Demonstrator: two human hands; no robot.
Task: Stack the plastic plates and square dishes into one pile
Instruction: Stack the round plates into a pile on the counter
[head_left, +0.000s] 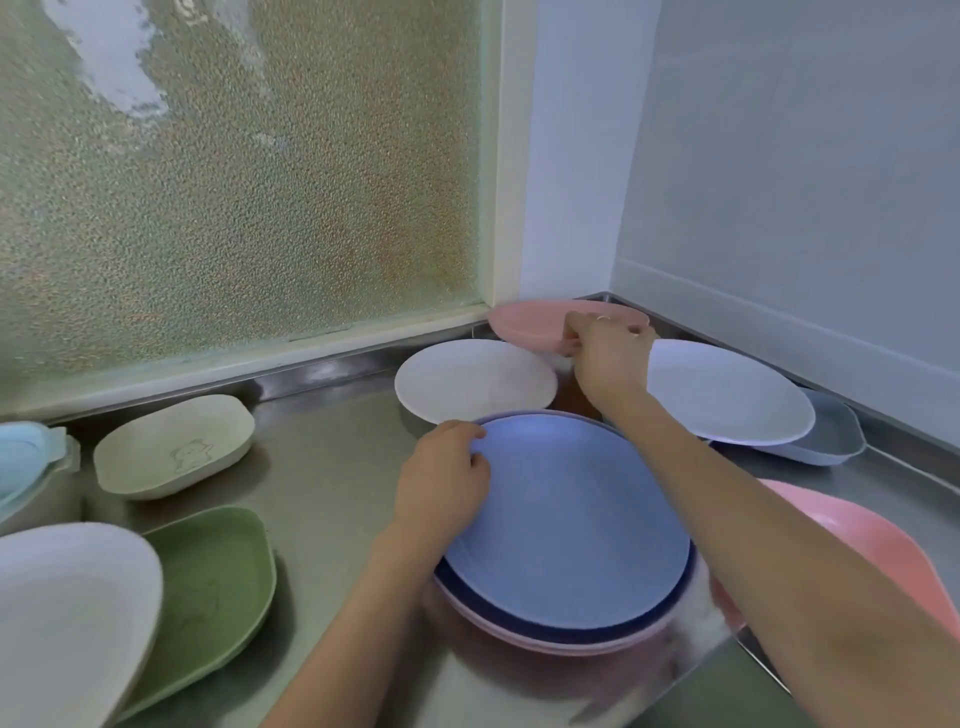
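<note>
A pile of round plates stands on the steel counter in front of me: a light blue plate (571, 525) on top, a dark blue one and pink ones under it. My left hand (441, 480) grips the pile's left rim, thumb on the top plate. My right hand (608, 353) reaches to the far corner and pinches the rim of a pink plate (524, 322). A white plate (472, 382) lies behind the pile. Another white plate (727, 397) rests on a grey-blue dish (831, 441) at the right.
At the left lie a cream square dish (171, 447) with a drawn bear, a green square dish (208, 587), a white plate (67, 618) and a light blue lidded container (26, 462). A pink dish (852, 540) sits partly under my right forearm. Frosted window and walls close the corner.
</note>
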